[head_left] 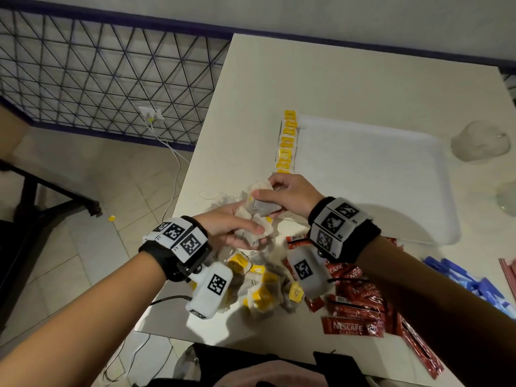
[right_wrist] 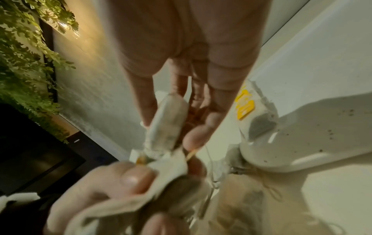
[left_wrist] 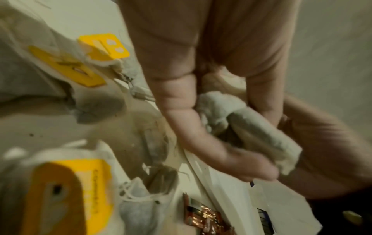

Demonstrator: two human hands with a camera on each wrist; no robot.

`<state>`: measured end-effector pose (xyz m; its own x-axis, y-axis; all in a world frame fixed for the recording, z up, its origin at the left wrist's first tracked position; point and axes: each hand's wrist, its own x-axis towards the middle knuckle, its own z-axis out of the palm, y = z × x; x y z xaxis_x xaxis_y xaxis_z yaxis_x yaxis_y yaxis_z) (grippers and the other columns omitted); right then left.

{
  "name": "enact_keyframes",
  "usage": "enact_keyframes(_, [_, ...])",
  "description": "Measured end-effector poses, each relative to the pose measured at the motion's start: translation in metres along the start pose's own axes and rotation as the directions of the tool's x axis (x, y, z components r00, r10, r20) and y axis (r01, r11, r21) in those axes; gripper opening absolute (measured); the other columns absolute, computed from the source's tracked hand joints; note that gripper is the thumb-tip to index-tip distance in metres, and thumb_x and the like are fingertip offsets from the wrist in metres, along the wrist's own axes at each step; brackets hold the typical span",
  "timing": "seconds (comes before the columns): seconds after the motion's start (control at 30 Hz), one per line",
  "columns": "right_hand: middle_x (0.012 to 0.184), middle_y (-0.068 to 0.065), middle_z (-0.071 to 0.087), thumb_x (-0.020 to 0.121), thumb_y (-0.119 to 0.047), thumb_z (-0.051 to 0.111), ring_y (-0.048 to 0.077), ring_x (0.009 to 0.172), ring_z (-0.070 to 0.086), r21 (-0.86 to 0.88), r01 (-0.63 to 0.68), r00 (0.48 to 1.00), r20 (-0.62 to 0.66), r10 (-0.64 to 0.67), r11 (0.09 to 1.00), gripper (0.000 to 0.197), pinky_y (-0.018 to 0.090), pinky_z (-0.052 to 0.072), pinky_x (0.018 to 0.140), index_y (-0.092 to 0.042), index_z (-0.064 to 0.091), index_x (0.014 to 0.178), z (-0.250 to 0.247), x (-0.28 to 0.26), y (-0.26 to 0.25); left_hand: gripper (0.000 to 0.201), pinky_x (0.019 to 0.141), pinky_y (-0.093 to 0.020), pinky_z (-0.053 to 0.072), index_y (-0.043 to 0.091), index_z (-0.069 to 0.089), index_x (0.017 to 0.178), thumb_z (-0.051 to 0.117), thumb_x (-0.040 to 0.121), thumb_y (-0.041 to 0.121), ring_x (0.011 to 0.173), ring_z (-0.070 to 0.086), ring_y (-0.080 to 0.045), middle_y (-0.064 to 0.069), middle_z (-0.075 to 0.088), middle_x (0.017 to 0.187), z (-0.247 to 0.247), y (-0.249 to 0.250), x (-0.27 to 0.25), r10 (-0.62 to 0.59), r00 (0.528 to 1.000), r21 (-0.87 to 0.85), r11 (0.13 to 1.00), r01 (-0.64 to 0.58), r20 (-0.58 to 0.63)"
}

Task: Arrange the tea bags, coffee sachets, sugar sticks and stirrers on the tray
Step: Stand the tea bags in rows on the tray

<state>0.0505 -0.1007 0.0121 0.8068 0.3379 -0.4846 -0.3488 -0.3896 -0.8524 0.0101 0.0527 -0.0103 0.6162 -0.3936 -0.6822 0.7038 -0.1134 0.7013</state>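
My left hand [head_left: 237, 229] grips a bunch of tea bags [head_left: 255, 234] just above the table, near the tray's front left corner. My right hand [head_left: 282, 195] pinches one tea bag [head_left: 262, 205] between thumb and fingers, right over the left hand's bunch. In the left wrist view the fingers [left_wrist: 181, 120] curl round the tea bags [left_wrist: 241, 120]. The right wrist view shows the pinched tea bag [right_wrist: 167, 125] hanging over the left hand. A row of yellow-tagged tea bags [head_left: 287, 142] lines the left edge of the white tray [head_left: 391, 174]. A loose tea bag pile [head_left: 265, 289] lies below my wrists.
Red coffee sachets [head_left: 354, 308] are heaped at the front right of the white table [head_left: 307, 79]. Blue sugar sticks [head_left: 469, 277] and red stirrers [head_left: 509, 275] lie at the far right. Clear glasses [head_left: 479, 141] stand beyond the tray's right side. The table's left edge drops to the tiled floor.
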Motion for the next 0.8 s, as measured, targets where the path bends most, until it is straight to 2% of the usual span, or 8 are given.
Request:
enact_keyframes(0.1, [0.081,0.011,0.054,0.084,-0.017,0.065,0.017,0.065,0.056,0.018,-0.024,0.999,0.024,0.024,1.0,0.015,0.024,0.053,0.057,-0.013,0.053,0.075,-0.006,-0.001,0.0,0.03,0.054,-0.025,0.057,0.017,0.058,0.097,0.053,0.085,-0.01,0.058,0.068,-0.011,-0.006,0.067,0.084,-0.008,-0.003,-0.002,-0.014,1.0,-0.121,0.993,0.013,-0.002])
enact_keyframes(0.2, [0.078,0.012,0.047,0.085,-0.015,0.065,0.018,0.058,0.054,0.046,-0.056,0.998,0.034,0.055,0.997,0.016,0.022,0.053,0.047,-0.012,0.052,0.075,-0.011,-0.001,0.002,0.034,0.065,-0.037,0.06,0.015,0.058,0.099,0.057,0.079,-0.012,0.067,0.069,-0.02,-0.013,0.064,0.092,-0.018,-0.004,-0.003,0.005,0.997,-0.228,0.973,-0.022,-0.077])
enact_keyframes(0.33, [0.073,0.009,0.042,0.086,-0.015,0.061,0.023,0.052,0.051,0.01,-0.07,0.997,-0.033,0.071,0.997,0.014,0.023,0.049,0.043,-0.009,0.05,0.08,-0.012,-0.001,0.001,0.027,0.044,-0.027,0.055,0.015,0.053,0.084,0.049,0.085,-0.012,0.057,0.068,-0.017,-0.01,0.066,0.077,-0.024,0.004,-0.001,0.026,0.968,-0.345,0.932,-0.115,-0.251])
enact_keyframes(0.47, [0.041,-0.01,0.041,0.082,-0.017,0.06,0.02,0.041,0.053,-0.095,-0.036,0.993,-0.111,0.026,0.995,0.024,0.03,0.043,0.053,-0.015,0.043,0.065,-0.008,0.001,0.0,0.024,0.054,-0.029,0.059,0.015,0.056,0.088,0.055,0.084,-0.01,0.067,0.07,-0.018,-0.01,0.062,0.093,-0.015,0.012,0.009,0.088,0.951,-0.335,0.923,-0.189,-0.295])
enact_keyframes(0.63, [0.058,0.002,0.05,0.081,-0.025,0.066,0.014,0.034,0.049,-0.046,-0.004,0.991,-0.134,-0.002,0.999,0.023,0.027,0.043,0.045,-0.014,0.048,0.072,0.001,0.003,-0.009,0.03,0.071,-0.035,0.06,0.011,0.058,0.112,0.055,0.085,-0.003,0.087,0.069,-0.024,-0.014,0.066,0.102,-0.004,0.019,0.014,0.151,0.979,-0.343,0.92,-0.191,-0.14])
enact_keyframes(0.67, [0.062,0.007,0.056,0.08,-0.032,0.067,0.015,0.036,0.052,-0.006,-0.011,0.993,-0.114,0.01,1.0,0.026,0.028,0.048,0.047,-0.013,0.051,0.076,0.002,0.002,-0.011,0.035,0.072,-0.035,0.06,0.009,0.055,0.118,0.057,0.085,0.0,0.086,0.069,-0.026,-0.017,0.067,0.102,-0.004,0.02,0.013,0.155,0.983,-0.338,0.923,-0.181,-0.102])
enact_keyframes(0.73, [0.082,0.019,0.066,0.08,-0.047,0.064,0.02,0.046,0.059,0.088,-0.074,0.996,-0.045,0.078,0.993,0.039,0.038,0.058,0.061,-0.01,0.057,0.088,0.002,0.003,-0.013,0.041,0.057,-0.028,0.059,0.009,0.052,0.123,0.06,0.083,0.006,0.074,0.071,-0.025,-0.016,0.07,0.093,-0.003,0.022,0.012,0.153,0.986,-0.345,0.924,-0.167,-0.067])
enact_keyframes(0.8, [0.093,0.019,0.061,0.088,-0.044,0.055,0.022,0.052,0.059,0.225,-0.149,0.989,0.026,0.147,0.963,0.047,0.041,0.059,0.065,-0.002,0.058,0.108,-0.001,0.005,-0.013,0.049,0.06,-0.029,0.058,0.013,0.05,0.125,0.063,0.078,0.01,0.076,0.07,-0.025,-0.012,0.07,0.1,-0.004,0.02,0.013,0.162,0.986,-0.351,0.922,-0.166,-0.04])
